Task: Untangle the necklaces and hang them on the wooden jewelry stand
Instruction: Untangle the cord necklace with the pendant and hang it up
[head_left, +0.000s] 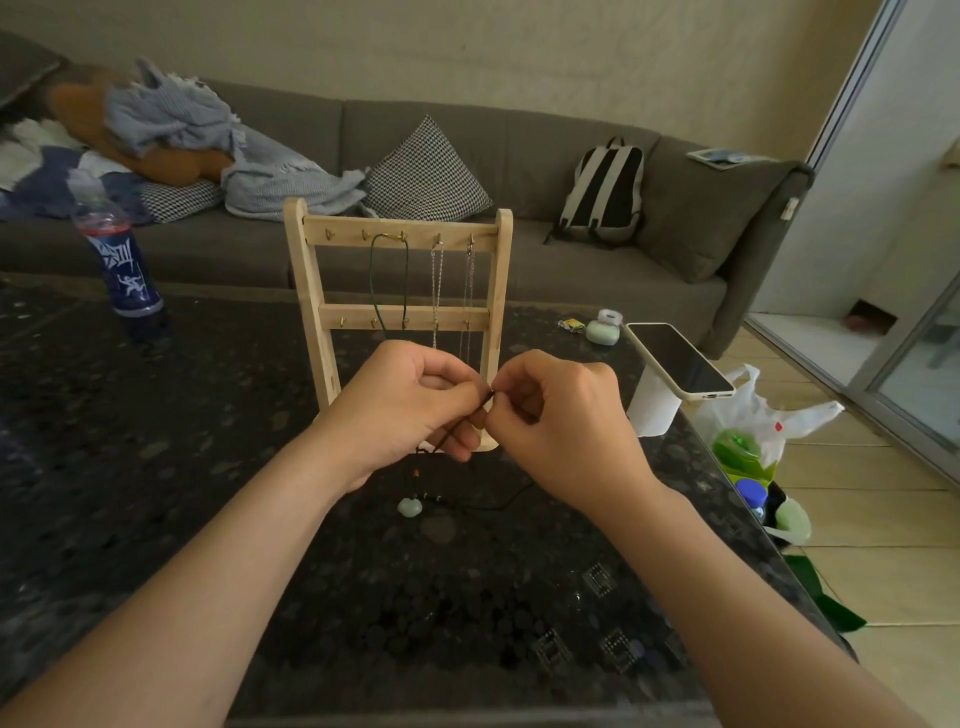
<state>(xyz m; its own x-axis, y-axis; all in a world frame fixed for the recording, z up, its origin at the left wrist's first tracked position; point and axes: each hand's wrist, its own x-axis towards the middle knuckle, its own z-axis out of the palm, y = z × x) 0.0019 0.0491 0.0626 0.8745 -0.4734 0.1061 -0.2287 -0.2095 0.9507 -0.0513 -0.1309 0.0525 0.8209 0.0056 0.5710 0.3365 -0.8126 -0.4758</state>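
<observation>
The wooden jewelry stand (311, 291) stands upright on the dark table. From its top rail hang a dark green cord necklace (372, 280) and two thin silver chains (436, 283). In front of the stand, my left hand (402, 397) and my right hand (563, 415) meet, both pinching a dark cord (452, 434) between their fingertips. That cord runs down to a pale green pendant (410, 506) lying on the table below my hands, and trails off to the right.
A blue bottle (122, 260) stands at the table's back left. A phone (678, 358) on a white cup, a small green case (601, 328) and a candy sit at the right edge. Plastic bags lie on the floor beyond; a sofa is behind.
</observation>
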